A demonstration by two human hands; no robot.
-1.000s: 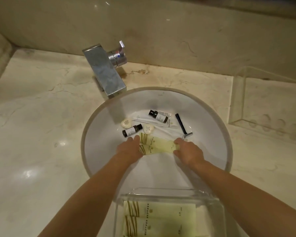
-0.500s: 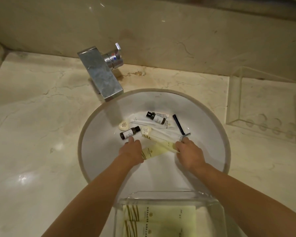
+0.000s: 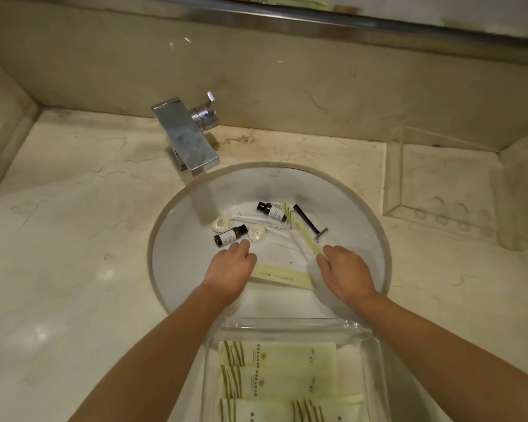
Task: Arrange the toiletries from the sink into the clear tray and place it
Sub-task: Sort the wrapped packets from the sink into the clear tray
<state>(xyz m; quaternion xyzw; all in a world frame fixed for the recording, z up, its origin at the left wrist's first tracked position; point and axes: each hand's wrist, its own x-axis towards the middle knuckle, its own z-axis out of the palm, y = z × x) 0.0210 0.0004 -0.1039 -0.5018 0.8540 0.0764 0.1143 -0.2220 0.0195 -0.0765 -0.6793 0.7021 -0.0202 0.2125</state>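
Both my hands are down in the round white sink. My left hand grips one end of a flat pale green packet that lies across the near side of the bowl. My right hand pinches a second pale green packet, held edge-on and slanting up and away. Further in lie two small dark bottles, two round cream soaps, a white sachet and a black razor. The clear tray at the near edge holds several green packets.
A chrome tap overhangs the far left rim of the sink. A second clear acrylic tray stands on the marble counter at the right, against the wall. A mirror ledge runs along the top.
The two green packets that lay stacked under both hands have come apart: my left hand holds one low and flat, my right hand has lifted the other edge-on to the right.
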